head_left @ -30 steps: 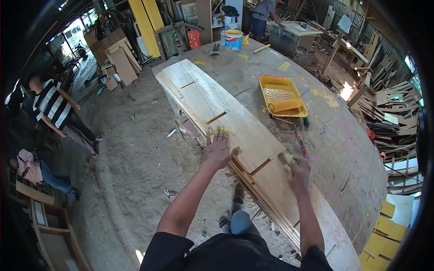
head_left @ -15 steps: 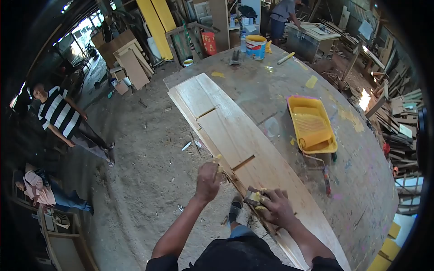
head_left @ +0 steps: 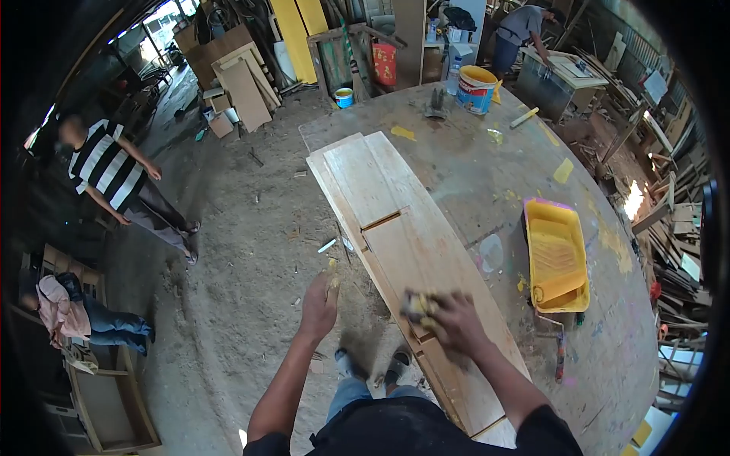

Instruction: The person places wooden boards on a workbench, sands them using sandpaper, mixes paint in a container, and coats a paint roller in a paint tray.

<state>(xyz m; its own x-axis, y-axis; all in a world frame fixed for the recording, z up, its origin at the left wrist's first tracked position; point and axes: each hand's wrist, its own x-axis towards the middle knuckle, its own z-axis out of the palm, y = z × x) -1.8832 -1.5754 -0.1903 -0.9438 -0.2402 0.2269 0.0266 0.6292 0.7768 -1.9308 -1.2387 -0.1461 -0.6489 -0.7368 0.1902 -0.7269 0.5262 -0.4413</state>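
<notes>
My right hand is closed on a putty scraper, a flat greyish blade smeared with yellow. Motion blurs both hand and blade. They are over the pale wooden panel, near its left edge, where slots cut across the wood. Off to the left of the panel, above the dirt floor, my left hand is closed with yellow at its fingertips. Whatever it grips is too small to make out.
The panel lies along a large stained table. A yellow paint tray with a roller sits to the right; a paint bucket stands at the far end. Two people, one in a striped shirt, are at left; another person leans over a far worktop.
My view has shifted, so the table appears lower and farther right. My right hand has moved onto the panel with the scraper. My left hand has drawn away from the panel's edge.
</notes>
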